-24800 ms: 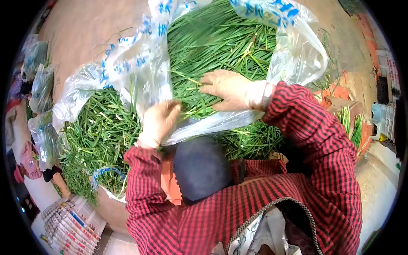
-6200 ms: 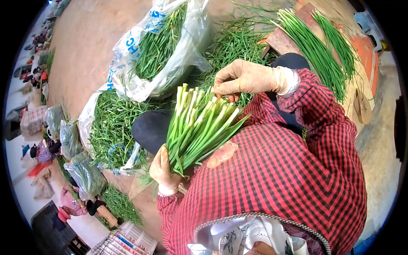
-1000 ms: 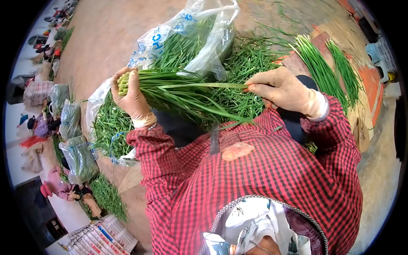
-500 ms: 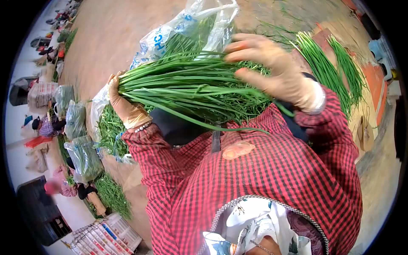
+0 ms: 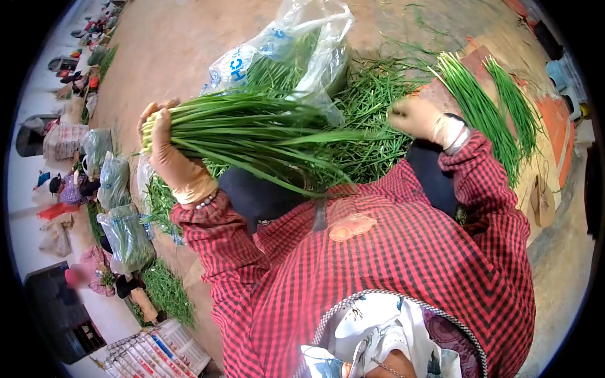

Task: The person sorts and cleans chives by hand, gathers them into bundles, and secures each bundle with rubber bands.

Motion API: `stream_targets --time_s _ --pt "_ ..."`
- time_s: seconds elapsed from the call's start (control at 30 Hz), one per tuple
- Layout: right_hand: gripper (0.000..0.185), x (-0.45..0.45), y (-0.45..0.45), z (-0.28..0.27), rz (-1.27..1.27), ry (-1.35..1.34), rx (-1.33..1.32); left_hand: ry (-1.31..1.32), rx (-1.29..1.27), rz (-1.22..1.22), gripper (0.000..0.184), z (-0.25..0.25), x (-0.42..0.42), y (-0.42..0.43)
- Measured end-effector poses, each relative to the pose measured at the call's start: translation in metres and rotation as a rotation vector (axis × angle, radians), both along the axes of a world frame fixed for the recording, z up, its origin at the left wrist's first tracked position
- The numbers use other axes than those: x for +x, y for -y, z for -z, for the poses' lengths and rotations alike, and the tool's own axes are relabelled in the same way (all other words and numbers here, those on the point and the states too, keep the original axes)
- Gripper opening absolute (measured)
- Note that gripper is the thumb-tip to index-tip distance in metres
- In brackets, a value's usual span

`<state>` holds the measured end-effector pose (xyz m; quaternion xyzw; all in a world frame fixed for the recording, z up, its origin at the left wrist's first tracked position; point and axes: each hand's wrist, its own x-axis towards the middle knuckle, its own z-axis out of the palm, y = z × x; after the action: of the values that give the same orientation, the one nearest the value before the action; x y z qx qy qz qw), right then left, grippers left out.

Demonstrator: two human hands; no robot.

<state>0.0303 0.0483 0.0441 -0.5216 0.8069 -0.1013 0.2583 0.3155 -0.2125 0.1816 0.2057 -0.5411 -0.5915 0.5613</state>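
Nearby, left hand [image 5: 169, 151] gripping green stalks [image 5: 239, 126], printed plastic bag [image 5: 283, 57] behind, loose greens [image 5: 372, 113] beyond.

The right hand [image 5: 418, 118] has drawn back and curled; the left hand [image 5: 169, 151] has moved the green bunch [image 5: 246, 126] leftward.

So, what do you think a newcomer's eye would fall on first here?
Probably the green bunch, fanning out from the left hand towards the middle. Next might come the red checked top filling the lower middle, then the clear bag of greens just beyond the bunch.
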Motion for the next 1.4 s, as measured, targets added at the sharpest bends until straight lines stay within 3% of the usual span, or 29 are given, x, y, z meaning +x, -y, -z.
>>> stream_targets --time_s 0.03,0.07,0.17,0.2,0.27,0.37,0.4,0.47,0.5,0.53,0.6,0.67,0.73,0.8,0.87,0.9,1.07,1.17,1.33,1.4 --pt "0.041 -0.005 0.001 -0.006 0.081 -0.071 -0.329 0.042 -0.053 -0.021 0.027 -0.002 -0.011 -0.011" --pt "0.05 0.002 0.011 -0.038 0.114 0.07 -0.554 0.097 -0.092 -0.027 0.027 -0.002 -0.021 -0.018" --pt "0.079 0.034 0.033 -0.094 0.004 0.496 -0.858 0.113 -0.11 0.127 0.029 0.001 -0.06 -0.051" --pt "0.097 0.046 0.036 -0.108 -0.057 0.447 -0.817 0.12 -0.09 0.198 0.03 -0.002 -0.075 -0.067" --pt "0.105 0.071 0.063 -0.095 -0.217 0.431 -0.947 0.195 0.033 0.349 0.051 -0.01 -0.091 -0.089" --pt "0.121 0.074 0.067 -0.083 -0.057 1.082 -1.136 0.009 0.078 0.66 0.066 -0.016 -0.123 -0.127" --pt "0.108 0.07 0.056 -0.091 0.045 1.042 -1.157 -0.058 0.099 0.763 0.073 -0.016 -0.131 -0.13" --pt "0.094 0.057 0.04 -0.096 0.275 0.931 -1.119 -0.226 0.252 0.957 0.069 -0.007 -0.15 -0.125" --pt "0.082 0.051 0.033 -0.096 0.297 1.03 -1.234 -0.283 0.172 1.0 0.063 -0.004 -0.165 -0.127" --pt "0.079 0.047 0.021 -0.103 0.421 0.895 -1.203 -0.333 0.202 1.119 0.07 -0.001 -0.17 -0.131" --pt "0.071 0.021 0.002 -0.091 0.554 0.969 -1.252 -0.179 0.318 0.994 0.054 -0.002 -0.17 -0.132" --pt "0.065 -0.01 -0.026 -0.086 0.511 1.105 -1.294 0.063 0.129 0.88 0.05 0.005 -0.164 -0.112" --pt "0.052 -0.022 -0.045 -0.086 0.69 1.035 -1.571 0.086 0.264 0.84 0.047 0.031 -0.153 -0.076" --pt "0.049 -0.046 -0.079 -0.074 0.82 1.13 -1.734 0.093 0.454 0.725 0.048 0.07 -0.139 -0.044" --pt "0.049 -0.073 -0.119 -0.052 0.782 1.153 -1.812 0.119 0.575 0.551 0.043 0.093 -0.132 -0.048" --pt "0.053 -0.077 -0.13 -0.048 0.706 1.276 -1.862 0.124 0.611 0.572 0.041 0.107 -0.128 -0.048" --pt "0.05 -0.055 -0.143 -0.043 0.847 1.198 -1.949 0.266 0.632 0.607 0.038 0.14 -0.104 -0.05" --pt "0.05 -0.055 -0.147 -0.043 0.818 1.228 -1.975 0.335 0.564 0.604 0.035 0.129 -0.117 -0.063" --pt "0.053 -0.052 -0.15 -0.047 0.769 1.195 -1.971 0.587 0.132 0.838 0.02 0.106 -0.132 -0.096" --pt "0.046 -0.055 -0.152 -0.044 0.675 1.305 -1.958 0.702 0.11 0.949 0.025 0.094 -0.135 -0.106"
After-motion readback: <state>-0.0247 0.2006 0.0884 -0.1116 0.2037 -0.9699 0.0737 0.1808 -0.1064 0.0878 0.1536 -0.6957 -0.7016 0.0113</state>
